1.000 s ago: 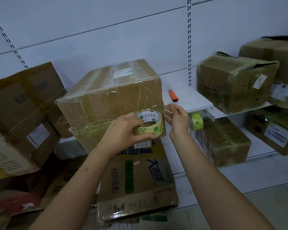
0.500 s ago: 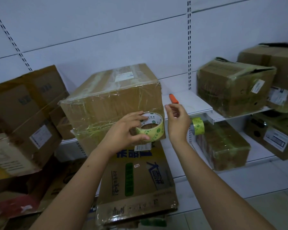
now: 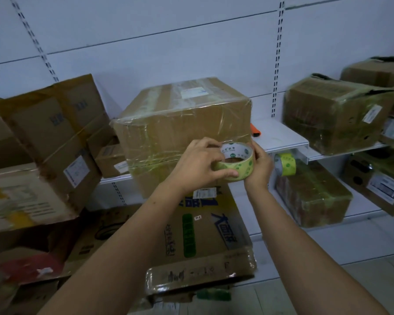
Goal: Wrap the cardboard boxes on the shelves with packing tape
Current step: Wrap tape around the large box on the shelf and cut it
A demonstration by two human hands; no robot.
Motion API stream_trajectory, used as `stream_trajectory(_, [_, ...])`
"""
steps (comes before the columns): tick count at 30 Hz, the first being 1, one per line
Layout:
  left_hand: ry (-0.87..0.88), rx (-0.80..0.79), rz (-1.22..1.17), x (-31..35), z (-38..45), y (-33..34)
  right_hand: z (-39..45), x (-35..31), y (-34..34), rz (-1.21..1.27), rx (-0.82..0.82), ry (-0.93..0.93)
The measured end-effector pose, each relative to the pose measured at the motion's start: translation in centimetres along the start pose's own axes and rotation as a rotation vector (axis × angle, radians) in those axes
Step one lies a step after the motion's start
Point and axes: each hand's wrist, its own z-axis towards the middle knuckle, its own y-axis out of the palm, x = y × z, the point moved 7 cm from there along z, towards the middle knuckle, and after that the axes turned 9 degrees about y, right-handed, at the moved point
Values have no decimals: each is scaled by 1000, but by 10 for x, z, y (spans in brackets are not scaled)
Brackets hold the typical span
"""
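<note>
The right hand (image 3: 258, 164), apart half a second earlier, had closed onto the tape roll (image 3: 236, 163) the left hand (image 3: 198, 164) gripped, against the big cardboard box (image 3: 182, 133) on the middle shelf (image 3: 280, 135), likely seeking the tape's end.

**White shelving wall under dim light**

The upper half of the frame is filled by a white panelled back wall (image 3: 168, 30), crossed by thin horizontal seams. Slotted metal uprights (image 3: 276, 64) are seen at upper left and upper right. A white shelf board (image 3: 280, 135) is mounted right of centre. Pale floor tiles (image 3: 373, 273) are seen at lower right. Cool, dim light is cast throughout.
</note>
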Motion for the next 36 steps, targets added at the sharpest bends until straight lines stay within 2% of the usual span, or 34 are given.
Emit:
stream_trajectory(3, [22,11,92,-7,-31,-30,-13,-10,-3,-245,158,-74])
stream_trajectory(6, [-25,1,116,-50,-97,-70,-18,-15,-2,-297,206,-7])
stream_trajectory(8, [-76,75,182,-85,-144,-106,-22,-19,-1,-313,226,5])
stream_trajectory(11, [-61,137,352,-114,-186,-134,-32,-20,2,-293,268,72])
stream_trajectory(14, [-71,144,521,-127,-188,-132,-40,-21,6,-277,260,146])
stream_trajectory(24, [-122,25,615,-168,-175,-106,-31,-25,1,-464,285,277])
stream_trajectory(29, [-172,-14,610,-186,-160,-91,-33,-25,-3,-429,338,219])
stream_trajectory(32, [-160,-124,595,-193,-149,-82,-47,-35,4,-442,436,140])
stream_trajectory(34, [-140,-182,548,-195,-147,-76,-54,-36,22,-457,439,122])
stream_trajectory(36, [-114,-167,483,-192,-146,-75,-76,-28,57,-475,411,140])
